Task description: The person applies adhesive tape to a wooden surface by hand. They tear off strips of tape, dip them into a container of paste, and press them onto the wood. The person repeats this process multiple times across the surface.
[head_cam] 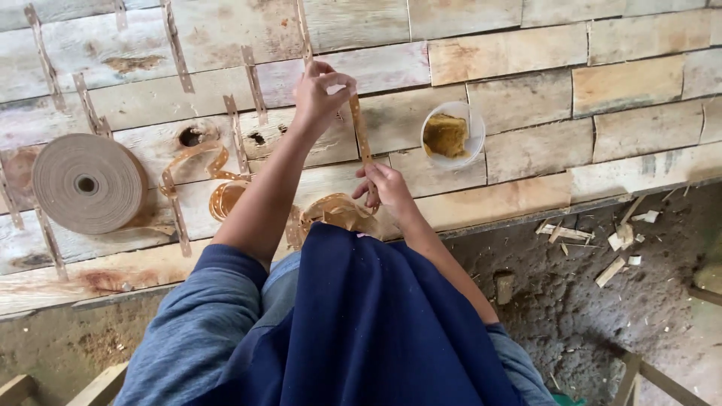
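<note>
Thin perforated brown tape strip [362,135]: left hand [320,94] pinches top, right hand [383,188] pinches bottom; keep taut, aligned on wood-veneer bench [526,98] seam.

Two hands [320,94] [383,184], one tape roll [89,183], one bowl [472,139], one held strip [361,135].

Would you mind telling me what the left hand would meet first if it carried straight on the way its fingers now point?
The left hand pinches the upper end of the perforated paper tape strip, its fingers pointing up the sheet of wooden veneer pieces. It would probably meet the taped strip just ahead first, though height above the wood is unclear.
</note>
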